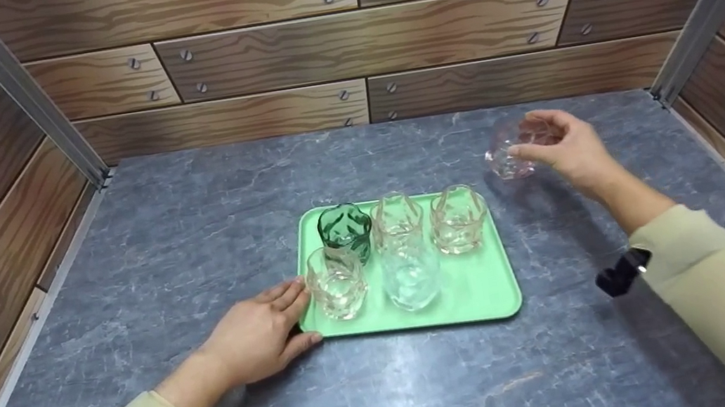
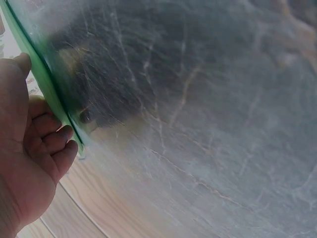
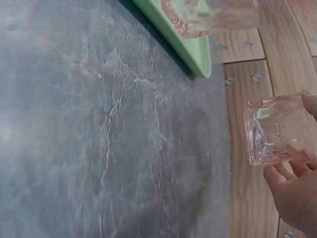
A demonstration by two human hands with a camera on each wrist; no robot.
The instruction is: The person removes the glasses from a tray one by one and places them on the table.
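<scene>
a pink-tinted glass point(image 3: 280, 130) hangs in the right hand point(image 1: 573, 147), near the far right corner of a green tray point(image 1: 481, 290) on the grey worktop point(image 1: 194, 220); on my remote feed it appears off the surface. thumb and fingers pinch opposite sides of its wall. the left hand point(image 1: 253, 336) holds nothing, its fingers extended to the tray's left edge, thumb at the near left corner. five more stand on the tray: a dark green glass point(image 1: 344, 227) and two pale glasses point(image 1: 458, 225) along the back, a clear glass point(image 1: 339, 288) and a bluish glass point(image 1: 412, 281) in front. i judge the pink-tinted glass rigid, fairly light but thick-based, smooth enough to slip and liable to chip if it knocks another. from my end, i favour a hold at mid-wall, thumb opposite fingers, rim and base left free, with a gentle, even squeeze.
</scene>
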